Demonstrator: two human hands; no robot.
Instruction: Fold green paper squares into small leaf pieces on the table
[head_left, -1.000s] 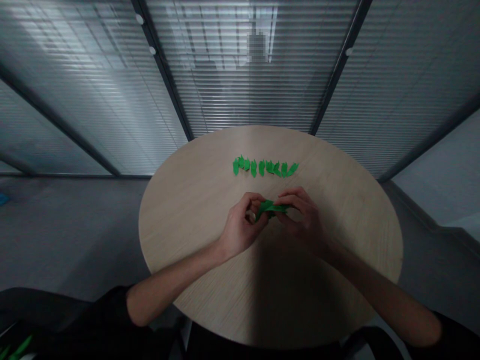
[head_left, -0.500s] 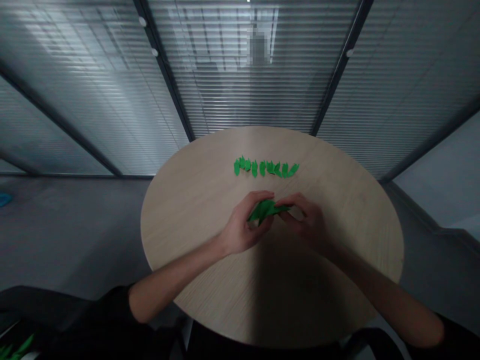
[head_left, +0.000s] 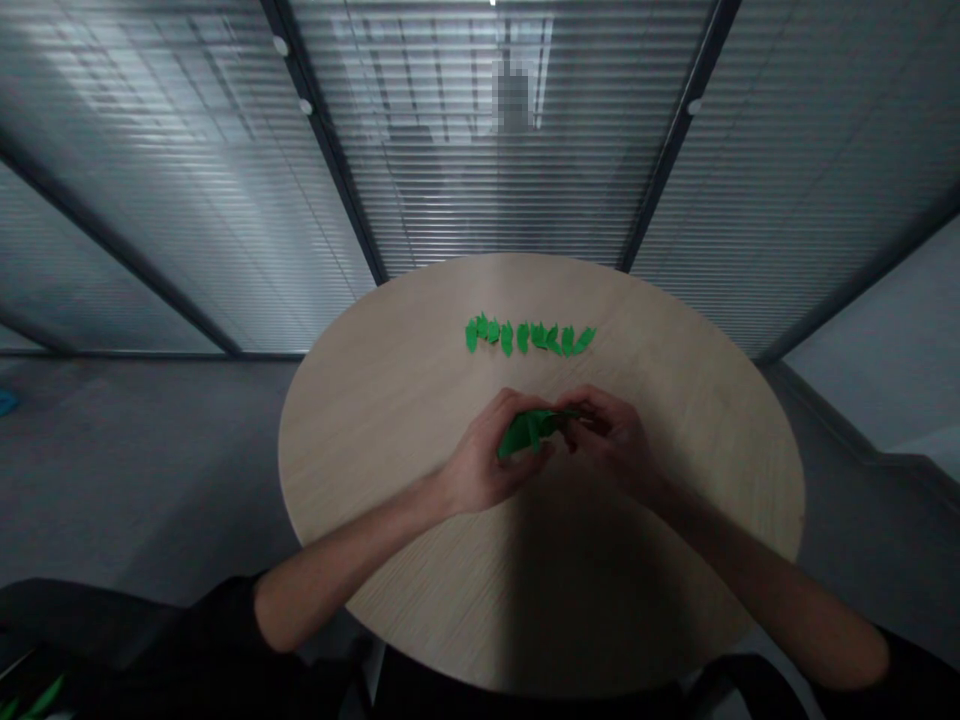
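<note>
Above the middle of the table I hold a green folded paper point(head_left: 521, 433) between both hands. My left hand point(head_left: 484, 455) wraps round its left side, thumb below and fingers above. My right hand point(head_left: 611, 435) pinches its narrow right end, and the fingers there partly cover it. The paper's exact shape is too dark and hidden to make out. Beyond my hands, a row of several small green folded paper pieces point(head_left: 523, 337) with pointed ends lies on the round wooden table point(head_left: 375, 400).
Glass panels with blinds point(head_left: 465, 200) stand just behind the table's far edge. At the lower left a green leafy thing point(head_left: 46, 695) shows, cut off by the frame. A small blue object point(head_left: 7, 402) lies on the grey floor at far left.
The green paper has turned a little in my hands. My right fingers have closed in further over its right end, covering more of it. The row of pieces stays put.
</note>
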